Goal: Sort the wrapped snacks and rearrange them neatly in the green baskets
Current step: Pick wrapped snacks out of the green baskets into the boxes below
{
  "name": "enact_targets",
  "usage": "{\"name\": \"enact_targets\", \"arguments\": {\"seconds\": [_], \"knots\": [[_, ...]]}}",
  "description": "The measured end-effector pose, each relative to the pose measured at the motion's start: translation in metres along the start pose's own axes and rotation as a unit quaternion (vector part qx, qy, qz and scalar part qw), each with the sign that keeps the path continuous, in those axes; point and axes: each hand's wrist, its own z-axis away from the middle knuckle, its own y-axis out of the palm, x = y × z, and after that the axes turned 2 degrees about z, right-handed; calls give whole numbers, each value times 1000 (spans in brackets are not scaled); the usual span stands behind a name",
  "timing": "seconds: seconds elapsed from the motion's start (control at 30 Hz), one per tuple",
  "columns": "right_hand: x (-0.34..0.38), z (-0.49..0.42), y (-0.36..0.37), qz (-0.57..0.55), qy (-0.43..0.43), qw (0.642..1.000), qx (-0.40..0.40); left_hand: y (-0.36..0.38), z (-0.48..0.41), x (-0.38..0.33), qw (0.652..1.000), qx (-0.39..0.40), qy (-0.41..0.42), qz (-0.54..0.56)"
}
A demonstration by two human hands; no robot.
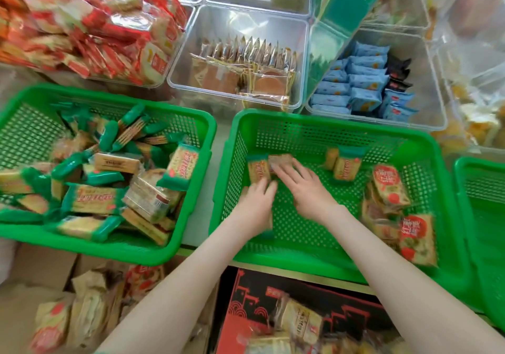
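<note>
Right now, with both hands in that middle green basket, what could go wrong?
The green-wrapped cracker packs under the right hand and left hand may slide or tip once released, since little braces them. The red-labelled packs lie loosely piled in the same middle green basket, so the kinds could mix. The left green basket is heaped, so packs might spill.

Snack shop display, clear bins (237, 53) and green baskets (341, 124) of bulk wrapped biscuits (90, 198)
</note>
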Motion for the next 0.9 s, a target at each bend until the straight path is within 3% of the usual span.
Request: {"name": "enact_targets", "arguments": {"seconds": [0.1, 0.27, 0.4, 0.53, 0.7, 0.8, 0.9], "knots": [[0, -3, 10, 56, -60, 996, 26, 1, 6, 3, 996, 35, -80, 3], [0, 1, 15, 88, -37, 995, 13, 5, 7, -15, 987, 130, -62, -69], [-14, 10, 13, 85, 29, 996, -15, 7, -1, -17, 983, 123, 45, -130], [-18, 16, 6, 79, 78, 993, -44, 9, -8, -16, 987, 84, 15, -135], [-13, -12, -3, 120, -112, 981, -107, 5, -1, -12, 991, 42, -31, -125], [-10, -33, -9, 202, -176, 963, -42, 9, 8, -12, 990, 98, -34, -94], [-12, -44, -12, 268, -170, 948, -18, 11, 7, -14, 985, 134, -34, -101]]}}
